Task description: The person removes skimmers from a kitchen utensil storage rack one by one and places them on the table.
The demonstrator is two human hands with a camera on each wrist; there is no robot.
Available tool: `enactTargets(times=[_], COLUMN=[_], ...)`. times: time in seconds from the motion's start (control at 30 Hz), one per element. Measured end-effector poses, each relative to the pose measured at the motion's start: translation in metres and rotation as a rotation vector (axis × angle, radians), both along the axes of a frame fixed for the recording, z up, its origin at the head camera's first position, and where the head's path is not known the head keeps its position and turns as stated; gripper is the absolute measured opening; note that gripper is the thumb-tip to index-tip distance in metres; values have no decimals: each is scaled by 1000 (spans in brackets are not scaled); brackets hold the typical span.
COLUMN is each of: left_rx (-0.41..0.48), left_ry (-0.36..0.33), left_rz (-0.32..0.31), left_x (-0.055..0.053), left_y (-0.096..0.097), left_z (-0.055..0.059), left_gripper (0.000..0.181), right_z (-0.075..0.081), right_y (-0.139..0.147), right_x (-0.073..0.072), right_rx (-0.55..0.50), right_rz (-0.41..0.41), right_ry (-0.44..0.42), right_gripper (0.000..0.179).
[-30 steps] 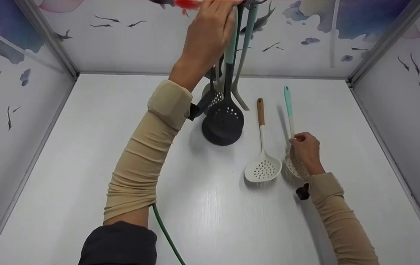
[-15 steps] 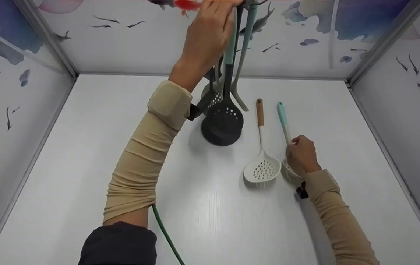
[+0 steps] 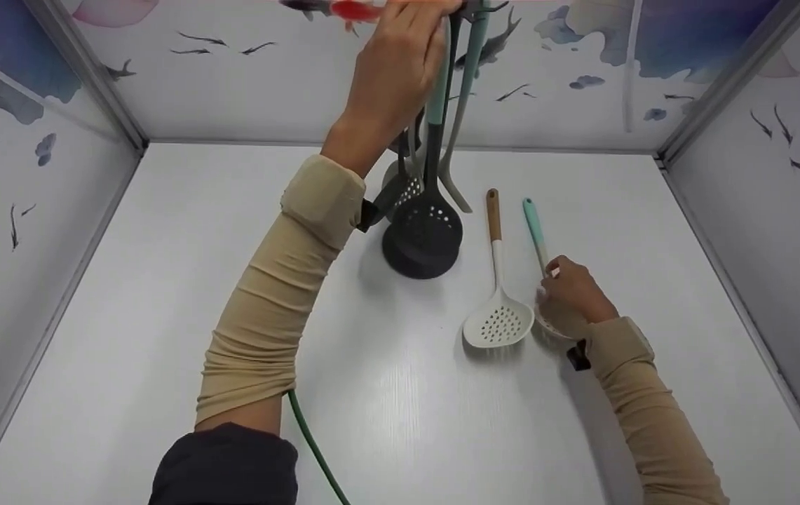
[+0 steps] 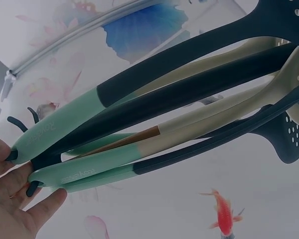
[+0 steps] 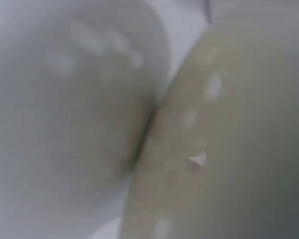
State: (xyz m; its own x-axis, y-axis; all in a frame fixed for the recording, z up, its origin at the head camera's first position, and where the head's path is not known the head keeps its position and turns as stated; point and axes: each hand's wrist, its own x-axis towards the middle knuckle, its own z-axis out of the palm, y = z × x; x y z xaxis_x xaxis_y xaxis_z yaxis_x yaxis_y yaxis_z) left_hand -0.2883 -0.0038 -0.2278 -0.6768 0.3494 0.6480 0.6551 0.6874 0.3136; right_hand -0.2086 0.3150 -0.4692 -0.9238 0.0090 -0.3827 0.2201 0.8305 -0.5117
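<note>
My left hand point(image 3: 396, 70) grips the hooked top of a dark utensil stand point(image 4: 174, 97), its fingers around the hooks in the left wrist view. Green-handled utensils point(image 4: 65, 122), one of them dark and slotted, hang from it, along with a wooden-handled one. My right hand point(image 3: 571, 294) pinches the pale shaft of a slotted spoon with a turquoise handle point(image 3: 532, 217); the hand covers much of its perforated head. Left of it lies a white slotted turner point(image 3: 501, 322) with a wooden handle. Close up in the right wrist view, the slotted spoon's head point(image 5: 204, 124) is blurred.
The utensils stand on a white table point(image 3: 371, 421) enclosed by printed panels point(image 3: 231, 84) with metal edging. A black slotted ladle point(image 3: 428, 221) hangs low on the stand's near side. A green cable point(image 3: 315, 445) runs by the left elbow.
My right hand has drawn the turquoise-handled slotted spoon toward me and left, its handle now tilting left beside the turner. My left hand has stayed at the stand's top.
</note>
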Motion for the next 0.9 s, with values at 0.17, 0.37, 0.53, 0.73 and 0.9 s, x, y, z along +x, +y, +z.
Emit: enactTargets(times=[0.17,0.37,0.53,0.73,0.9], left_rx=[4,14,23,21,16], left_ry=[2,-1,4,1,7], left_rz=[5,3,8,3,1], left_x=[1,3,4,4,6], left_y=[-1,0,0,-1,-1], left_z=[1,0,-1,-1,-1], left_gripper=[40,40,40,40,40], right_z=[19,46,74,108,129], right_y=[-6,-13,-25,-50,-75], right_x=[-3,-7,-8,-7,-11], right_rx=[-23,-17,-64,-147,-248], right_rz=[32,38,3,30,79], right_ry=[-78,31,185,406,498], right_gripper=[51,51,50,46,47])
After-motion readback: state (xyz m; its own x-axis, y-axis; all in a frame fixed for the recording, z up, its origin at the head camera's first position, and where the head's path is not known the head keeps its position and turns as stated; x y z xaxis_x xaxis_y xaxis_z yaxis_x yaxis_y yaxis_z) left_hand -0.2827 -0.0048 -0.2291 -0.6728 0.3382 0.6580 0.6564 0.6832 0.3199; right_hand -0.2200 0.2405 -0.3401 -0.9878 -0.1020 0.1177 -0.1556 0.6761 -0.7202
